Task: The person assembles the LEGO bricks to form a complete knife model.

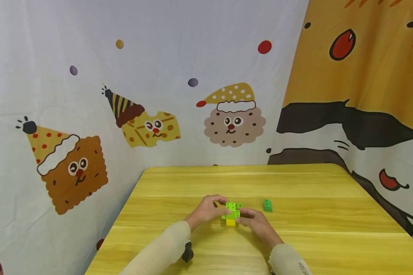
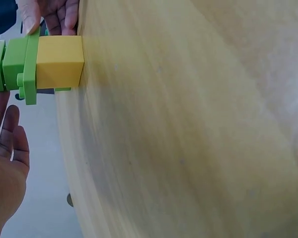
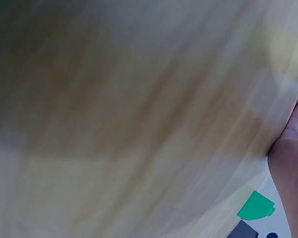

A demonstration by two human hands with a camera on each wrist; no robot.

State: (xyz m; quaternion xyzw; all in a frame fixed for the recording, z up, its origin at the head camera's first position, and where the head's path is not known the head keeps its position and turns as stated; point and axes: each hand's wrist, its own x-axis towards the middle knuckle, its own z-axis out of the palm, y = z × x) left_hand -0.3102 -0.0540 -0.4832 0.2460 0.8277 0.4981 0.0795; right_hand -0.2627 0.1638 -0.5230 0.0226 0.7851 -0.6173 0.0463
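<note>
Currently, left hand (image 1: pixel 208 210) and right hand (image 1: pixel 259 224) both pinch a lime-green studded plastic brick stack (image 1: pixel 231 216) with a square yellow block (image 1: pixel 231 222) at its bottom, upright between them at the wood-grain worktop (image 1: pixel 179 185); base contact unclear. Dark-green curved plastic brick (image 1: pixel 267 206) lies near, right of the stack.

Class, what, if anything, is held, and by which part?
A block stack: the left hand holds its upper blocks, the right hand one end of its thin green block.
</note>
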